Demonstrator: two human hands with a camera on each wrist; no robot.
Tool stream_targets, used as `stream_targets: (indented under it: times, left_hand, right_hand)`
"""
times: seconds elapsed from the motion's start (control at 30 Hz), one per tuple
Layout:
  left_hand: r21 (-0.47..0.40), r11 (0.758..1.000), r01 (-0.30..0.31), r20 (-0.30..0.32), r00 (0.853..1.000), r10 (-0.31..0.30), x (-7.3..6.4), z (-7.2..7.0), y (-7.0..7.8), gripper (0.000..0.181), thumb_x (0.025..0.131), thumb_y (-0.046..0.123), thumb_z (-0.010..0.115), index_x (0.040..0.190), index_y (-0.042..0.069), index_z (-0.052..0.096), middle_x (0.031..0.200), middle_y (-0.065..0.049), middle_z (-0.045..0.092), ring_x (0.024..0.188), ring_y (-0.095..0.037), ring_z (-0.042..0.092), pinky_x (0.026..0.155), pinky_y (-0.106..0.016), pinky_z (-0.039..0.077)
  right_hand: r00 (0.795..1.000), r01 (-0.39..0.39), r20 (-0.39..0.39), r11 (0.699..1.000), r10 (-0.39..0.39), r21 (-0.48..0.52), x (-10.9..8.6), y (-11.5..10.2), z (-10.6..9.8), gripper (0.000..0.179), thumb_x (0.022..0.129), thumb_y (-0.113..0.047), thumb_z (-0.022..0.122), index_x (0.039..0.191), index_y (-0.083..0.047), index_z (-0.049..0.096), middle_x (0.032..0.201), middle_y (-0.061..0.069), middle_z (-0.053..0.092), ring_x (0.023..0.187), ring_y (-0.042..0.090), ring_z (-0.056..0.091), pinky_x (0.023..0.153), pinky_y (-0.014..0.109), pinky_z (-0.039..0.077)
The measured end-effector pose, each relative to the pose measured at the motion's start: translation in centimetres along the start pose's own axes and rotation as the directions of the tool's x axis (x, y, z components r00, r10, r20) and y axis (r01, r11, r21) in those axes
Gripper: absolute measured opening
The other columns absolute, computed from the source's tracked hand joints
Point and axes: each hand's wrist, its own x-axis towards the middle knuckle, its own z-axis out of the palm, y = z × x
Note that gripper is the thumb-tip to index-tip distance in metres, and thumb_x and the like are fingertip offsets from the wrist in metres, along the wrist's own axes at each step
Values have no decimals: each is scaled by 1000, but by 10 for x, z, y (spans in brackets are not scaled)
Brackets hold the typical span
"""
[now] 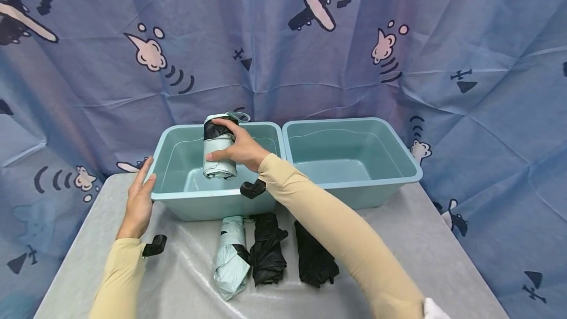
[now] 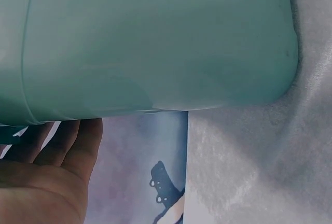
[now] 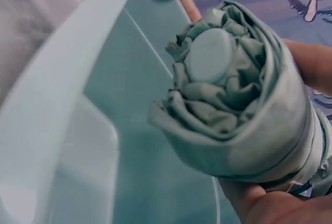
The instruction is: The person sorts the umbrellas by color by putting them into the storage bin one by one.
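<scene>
A folded umbrella (image 1: 220,155), pale green with a black section and a wrist loop at the top, stands roughly upright over the left bin (image 1: 221,193). My right hand (image 1: 241,146) grips it from the side, thumb lower and fingers higher. Its round end cap shows among gathered cloth on the umbrella (image 3: 210,55) in the right wrist view. My left hand (image 1: 139,201) is at the left bin's left rim, fingers fairly straight and touching it. In the left wrist view, the fingers (image 2: 83,143) meet the bin's outer side.
A second green bin (image 1: 354,198) adjoins on the right. In front of the bins lie a pale green folded umbrella (image 1: 232,265), a black folded umbrella (image 1: 267,255) and another black one (image 1: 312,255), partly behind my right sleeve. A patterned curtain (image 1: 266,73) hangs behind the grey-covered table (image 1: 186,279).
</scene>
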Motion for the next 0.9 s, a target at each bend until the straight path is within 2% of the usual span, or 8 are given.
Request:
stream_targets:
  times: [0.17, 0.27, 0.37, 0.43, 0.53, 0.7, 0.9]
  left_hand:
    - [-16, 1000, -1, 9, 1000, 1, 1, 0, 0, 57, 112, 31, 36, 165, 21, 16, 170, -9, 10, 149, -24, 22, 99, -10, 35]
    - [-7, 1000, 7, 11, 1000, -7, 1, 1, 0, 57, 112, 32, 36, 165, 22, 16, 170, -9, 10, 149, -27, 22, 97, -10, 36]
    - [-10, 1000, 7, 13, 1000, -7, 0, 0, 0, 57, 112, 32, 35, 165, 22, 15, 170, -8, 9, 149, -28, 21, 97, -11, 37]
    - [-17, 1000, 3, 14, 1000, -3, 0, 0, 0, 57, 112, 31, 36, 165, 21, 15, 170, -8, 9, 150, -27, 21, 98, -11, 36]
    - [-39, 999, -1, 12, 1000, 2, 1, 0, -1, 57, 112, 29, 36, 165, 19, 16, 170, -8, 10, 150, -24, 21, 102, -12, 35]
    - [-18, 1000, -4, 6, 1000, 4, 2, 0, -1, 57, 112, 29, 34, 165, 18, 16, 170, -9, 11, 151, -23, 20, 102, -10, 33]
    - [-17, 1000, -6, 7, 1000, 6, 1, -2, -1, 57, 112, 29, 35, 164, 18, 16, 169, -10, 13, 150, -26, 20, 102, -10, 33]
  right_hand:
    - [999, -39, -23, 999, 39, -6, 18, 6, 13, 88, 78, 3, 85, 152, -26, 46, 132, 11, 53, 100, 28, 62, 80, 39, 55]
    - [998, -50, -25, 997, 49, -57, 28, 10, 19, 89, 79, 0, 86, 153, -26, 45, 146, 10, 47, 117, 28, 57, 89, 39, 52]
    - [998, -66, -18, 991, 64, -113, 36, 13, 24, 89, 80, -3, 86, 155, -25, 44, 160, 7, 34, 137, 28, 43, 100, 40, 47]
    - [997, -77, -19, 988, 75, -133, 40, 15, 27, 88, 81, -3, 86, 155, -25, 43, 164, 6, 28, 144, 28, 34, 105, 42, 44]
    - [997, -81, -27, 987, 78, -141, 47, 16, 30, 87, 81, -3, 85, 155, -23, 44, 164, 6, 28, 146, 29, 32, 107, 43, 43]
    - [996, -84, -43, 983, 78, -164, 56, 20, 37, 86, 79, -2, 87, 152, -23, 47, 162, 6, 33, 145, 27, 34, 106, 39, 44]
    - [997, -80, -10, 978, 79, -193, 61, 21, 48, 84, 79, -1, 86, 152, -19, 48, 160, 7, 35, 142, 28, 38, 103, 38, 45]
